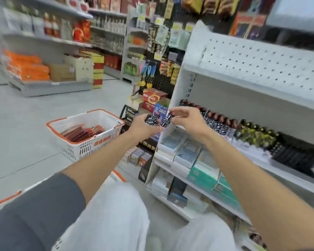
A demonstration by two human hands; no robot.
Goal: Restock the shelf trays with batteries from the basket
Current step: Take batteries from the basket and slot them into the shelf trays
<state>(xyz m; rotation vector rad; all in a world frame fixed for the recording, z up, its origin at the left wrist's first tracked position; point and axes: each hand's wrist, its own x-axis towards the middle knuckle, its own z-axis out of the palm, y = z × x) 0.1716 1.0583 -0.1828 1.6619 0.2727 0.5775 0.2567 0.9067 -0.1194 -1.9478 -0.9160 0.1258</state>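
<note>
Crouching low in front of the shelf (252,100), the person holds both hands up at the near end of the battery row (217,122). The height seems chosen so that the packs are level with the place they are meant for. The left hand (143,126) grips a battery pack (151,119), black with white markings and a red top. Its fingers are curled round the lower part, so the pack stands out above the palm. The right hand (187,119) pinches a second pack (168,120) of the same print between thumb and fingertips, with the other fingers only loosely bent. The two packs lie just beside each other, and I cannot tell whether they touch. I judge that the left hand serves as the store and the right as the feeder, taking one pack at a time toward the row. That row stands upright along the shelf, red tops up, with yellow-green batteries (256,136) further along. The basket (91,147) sits on the floor (25,109) to the left, well apart from the hands, with red packets (83,133) lying in it; whether more batteries lie among them is not clear through the blur
</note>
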